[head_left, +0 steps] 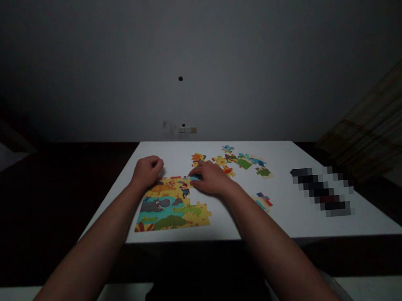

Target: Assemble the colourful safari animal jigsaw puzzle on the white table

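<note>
Where the white surface [296, 208] meets its near-left edge, the assembled puzzle [172, 203] lies flat, long axis running left-right. The left hand [147, 171] rests curled at its far-left corner, holding nothing visible; the right hand [210, 178] presses flat on a blue piece [196, 177] at its far-right edge.

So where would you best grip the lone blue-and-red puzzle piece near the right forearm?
Probably by its outer edges, pinched from above: the blue-and-red puzzle piece lies flat on the white table, apart from the assembled puzzle. Its right side looks free; the right forearm covers its left.
</note>
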`<state>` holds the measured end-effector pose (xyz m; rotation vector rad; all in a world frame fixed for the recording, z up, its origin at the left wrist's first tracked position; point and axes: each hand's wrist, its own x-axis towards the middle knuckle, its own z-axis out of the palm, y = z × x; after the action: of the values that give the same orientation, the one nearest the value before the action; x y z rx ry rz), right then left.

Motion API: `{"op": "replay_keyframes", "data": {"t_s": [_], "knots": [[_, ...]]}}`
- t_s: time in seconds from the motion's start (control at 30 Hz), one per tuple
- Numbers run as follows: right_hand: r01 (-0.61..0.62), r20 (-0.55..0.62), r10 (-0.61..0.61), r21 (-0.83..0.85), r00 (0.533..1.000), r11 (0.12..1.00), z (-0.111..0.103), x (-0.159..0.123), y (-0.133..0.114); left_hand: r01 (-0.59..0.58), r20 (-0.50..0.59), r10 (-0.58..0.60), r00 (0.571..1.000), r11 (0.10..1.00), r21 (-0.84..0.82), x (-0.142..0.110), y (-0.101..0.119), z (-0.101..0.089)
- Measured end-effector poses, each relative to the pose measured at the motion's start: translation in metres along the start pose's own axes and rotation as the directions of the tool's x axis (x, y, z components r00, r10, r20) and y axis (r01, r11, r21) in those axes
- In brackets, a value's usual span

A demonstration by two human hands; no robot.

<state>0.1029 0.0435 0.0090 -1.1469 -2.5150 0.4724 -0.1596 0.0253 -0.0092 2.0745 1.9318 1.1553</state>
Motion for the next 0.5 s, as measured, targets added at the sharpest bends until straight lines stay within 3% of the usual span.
{"op": "replay_keyframes", "data": {"t_s": [0.13, 0.37, 0.5], "knots": [[0.034, -0.004, -0.034, -0.104, 0.999, 0.994, 0.0001, -0.0013, 0.0001, 0.001, 0.027, -0.002, 1.0, 1.0, 0.022, 0.0005, 0.0005, 0.0], [0.063, -0.03, -0.068, -0.144, 0.997, 0.988, -0.0011, -0.0032, -0.0017, 0.005, 0.027, -0.006, 1.0, 0.999, 0.033, 0.003, -0.0022, 0.0011], [0.178, -0.006, -0.18, -0.141, 0.984, 0.974, -0.0021, -0.0036, -0.0062, 0.024, 0.036, -0.026, 0.999, 0.998, 0.049, 0.0026, 0.0013, -0.0005]]}}
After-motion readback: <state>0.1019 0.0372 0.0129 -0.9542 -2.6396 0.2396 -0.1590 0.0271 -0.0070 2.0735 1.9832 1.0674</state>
